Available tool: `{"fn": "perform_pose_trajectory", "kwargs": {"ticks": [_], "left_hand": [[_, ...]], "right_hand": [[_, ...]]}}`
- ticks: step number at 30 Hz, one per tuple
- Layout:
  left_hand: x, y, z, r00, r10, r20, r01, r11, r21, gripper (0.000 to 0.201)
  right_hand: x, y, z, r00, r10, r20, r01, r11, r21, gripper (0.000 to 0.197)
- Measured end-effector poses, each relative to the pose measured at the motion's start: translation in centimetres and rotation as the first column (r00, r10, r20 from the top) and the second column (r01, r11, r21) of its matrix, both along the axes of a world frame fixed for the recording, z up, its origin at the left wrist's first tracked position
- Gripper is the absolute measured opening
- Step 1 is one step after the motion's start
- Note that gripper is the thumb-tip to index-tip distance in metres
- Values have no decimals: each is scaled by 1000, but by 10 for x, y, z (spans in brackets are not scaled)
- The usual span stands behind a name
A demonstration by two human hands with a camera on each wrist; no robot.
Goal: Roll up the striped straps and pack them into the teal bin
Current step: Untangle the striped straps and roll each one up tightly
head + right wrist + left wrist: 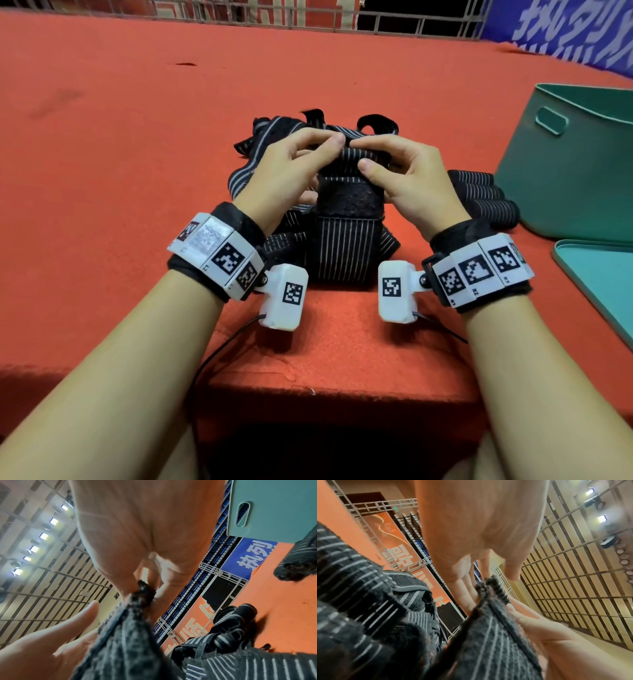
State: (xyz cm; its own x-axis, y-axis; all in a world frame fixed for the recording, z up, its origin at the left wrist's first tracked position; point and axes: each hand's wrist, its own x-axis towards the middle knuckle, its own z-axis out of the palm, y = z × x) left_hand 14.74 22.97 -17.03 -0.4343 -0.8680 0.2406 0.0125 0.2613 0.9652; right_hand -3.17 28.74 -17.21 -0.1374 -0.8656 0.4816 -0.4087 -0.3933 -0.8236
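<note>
A black strap with thin white stripes (342, 246) hangs from both hands above the red table, a dark fuzzy patch across its upper part. My left hand (308, 150) pinches its folded top edge (489, 586) from the left. My right hand (380, 157) pinches the same edge (144, 595) from the right, thumb toward me. A heap of loose striped straps (267, 137) lies behind and under the hands. Three rolled straps (479, 195) lie side by side against the teal bin (575, 164), which stands at the right.
A teal lid (603, 274) lies flat at the near right. The table's front edge (325, 390) runs just below my wrists. A metal railing (308, 17) and a blue banner (565, 31) border the far side.
</note>
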Motion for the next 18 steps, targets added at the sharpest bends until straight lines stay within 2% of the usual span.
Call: {"fn": "perform_pose_trajectory", "kwargs": {"ticks": [5,9,11,15,18], "left_hand": [[1,-3,-2,985,97,140,-67,977,-205,19],[0,-7,-3,933,224,281,-92,904,-417,28],[-2,-7,-3,907,268,326,-86,873,-479,34],[-9,-4,-3,812,339,475,-3,816,-578,44],[-11,0,-5,721,368,587,67,806,-588,44]], "right_hand": [[6,-1,-2,970,-91,-226,89,996,-19,27],[10,2,3,892,-159,-424,176,984,1,19],[10,2,4,850,-181,-495,211,978,4,23],[10,-2,0,770,-175,-614,218,976,-4,37],[11,0,-2,732,-202,-651,233,972,-40,34]]}}
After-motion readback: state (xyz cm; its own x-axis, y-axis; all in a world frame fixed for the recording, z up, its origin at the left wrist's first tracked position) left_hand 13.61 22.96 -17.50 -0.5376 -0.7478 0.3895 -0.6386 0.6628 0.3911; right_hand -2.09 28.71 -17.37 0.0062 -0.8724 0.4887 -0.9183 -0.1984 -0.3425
